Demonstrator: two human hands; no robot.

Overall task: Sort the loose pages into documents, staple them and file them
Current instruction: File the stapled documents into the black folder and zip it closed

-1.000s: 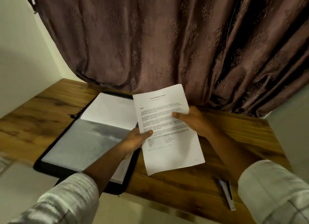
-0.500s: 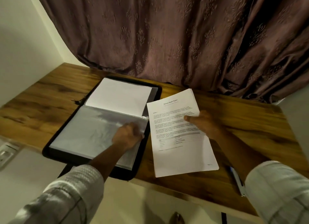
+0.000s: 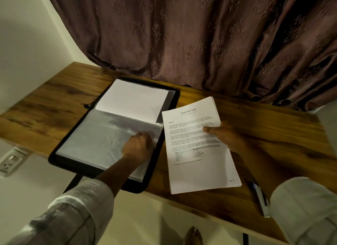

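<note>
One black folder (image 3: 176, 100) lies open on the left half of the wooden tabletop (image 3: 273, 135). Its far half carries one blank white sheet (image 3: 133, 100). Its near half shows a stack of clear sleeves (image 3: 94, 142), too many and too thin to count.

The left hand (image 3: 138, 147) rests on the top sleeve near its right edge, knuckles up. Its fingers are curled together against the plastic. Whether they pinch the sleeve or only press on it cannot be told.

The right hand (image 3: 226, 137) holds one document (image 3: 198, 164), a bundle of several printed pages headed "Sample Health Report". The thumb (image 3: 209, 129) lies on the top page at its right edge and the other fingers are hidden beneath, so the hand is clamped on the bundle. The layered page edges show at the far and near right corners, though their number cannot be made out. The document sits just right of the folder, over the tabletop, with its left edge close beside the folder's right side. It cannot be told whether its near end touches the wood.

One pen (image 3: 261, 199) lies on the tabletop at the near right, apart from the document and next to the right sleeve. Both arms wear pale sleeves.

One brown patterned curtain (image 3: 182, 34) hangs behind the far edge of the tabletop. One wall socket (image 3: 9, 162) sits low on the left, below the tabletop.
</note>
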